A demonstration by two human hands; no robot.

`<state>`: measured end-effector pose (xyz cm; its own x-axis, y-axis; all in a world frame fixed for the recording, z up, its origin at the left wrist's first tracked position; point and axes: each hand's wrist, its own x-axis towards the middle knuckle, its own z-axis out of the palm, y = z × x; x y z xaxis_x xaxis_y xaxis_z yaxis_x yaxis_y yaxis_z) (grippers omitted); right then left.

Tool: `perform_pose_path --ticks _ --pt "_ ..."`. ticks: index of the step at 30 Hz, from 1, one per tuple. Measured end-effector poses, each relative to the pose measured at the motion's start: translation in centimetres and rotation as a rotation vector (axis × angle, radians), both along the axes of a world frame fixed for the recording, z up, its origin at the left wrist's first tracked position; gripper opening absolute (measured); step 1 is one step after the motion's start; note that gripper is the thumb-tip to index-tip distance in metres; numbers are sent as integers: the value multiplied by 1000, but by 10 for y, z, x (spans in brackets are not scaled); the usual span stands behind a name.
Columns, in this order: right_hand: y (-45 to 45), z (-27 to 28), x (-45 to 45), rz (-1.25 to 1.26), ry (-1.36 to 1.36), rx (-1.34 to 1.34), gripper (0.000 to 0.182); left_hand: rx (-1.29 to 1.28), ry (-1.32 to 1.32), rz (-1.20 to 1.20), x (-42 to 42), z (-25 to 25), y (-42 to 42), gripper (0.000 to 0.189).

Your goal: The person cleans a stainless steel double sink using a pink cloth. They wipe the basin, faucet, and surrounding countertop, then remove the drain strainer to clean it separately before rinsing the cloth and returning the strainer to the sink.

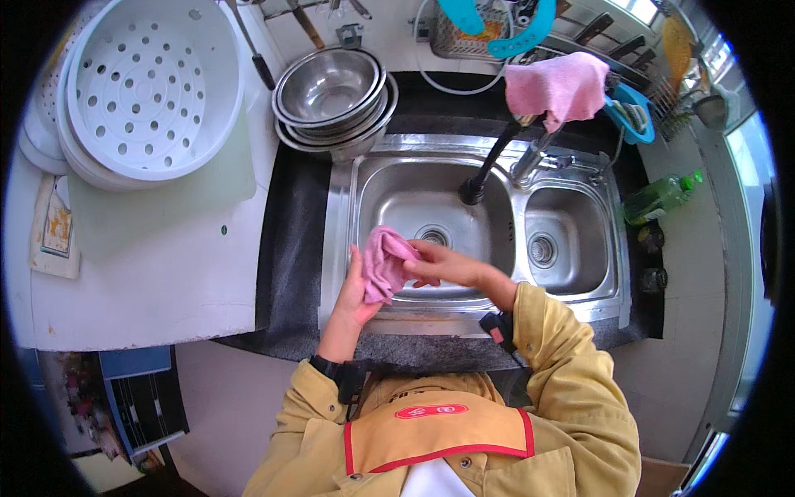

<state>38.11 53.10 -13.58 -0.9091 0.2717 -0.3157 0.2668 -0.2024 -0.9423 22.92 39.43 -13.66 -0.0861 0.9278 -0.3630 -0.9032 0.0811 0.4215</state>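
Note:
A crumpled pink cloth is held between my two hands over the near left part of the large steel sink basin. My left hand supports it from the left, palm towards it, thumb upright. From the right, my right hand grips the cloth's edge, some fingers hidden beneath. Behind my right hand lies the basin's drain strainer. A black hose reaches down into this basin beside the steel faucet. Another pink cloth hangs over the top of the faucet area.
Stacked steel bowls stand behind the sink's left corner. White perforated baskets rest on the left counter. The smaller basin is at right, with a green bottle beyond it. A blue container sits behind.

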Motion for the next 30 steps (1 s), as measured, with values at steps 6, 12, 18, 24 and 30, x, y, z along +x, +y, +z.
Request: perform_pose_path --ticks 6,12,18,24,30 --pt "-43 16 -10 -443 17 837 29 -133 133 -238 30 -17 30 46" --pt "-25 55 45 -133 187 1084 43 -116 81 -275 17 3 44 19" --pt "-9 77 51 173 225 1957 61 -52 352 -1076 18 41 49 8" --pt "13 29 25 148 -188 1567 13 124 1414 -878 18 -17 87 15" --pt "28 -3 8 -92 -364 1127 17 139 2506 -464 32 10 98 18"
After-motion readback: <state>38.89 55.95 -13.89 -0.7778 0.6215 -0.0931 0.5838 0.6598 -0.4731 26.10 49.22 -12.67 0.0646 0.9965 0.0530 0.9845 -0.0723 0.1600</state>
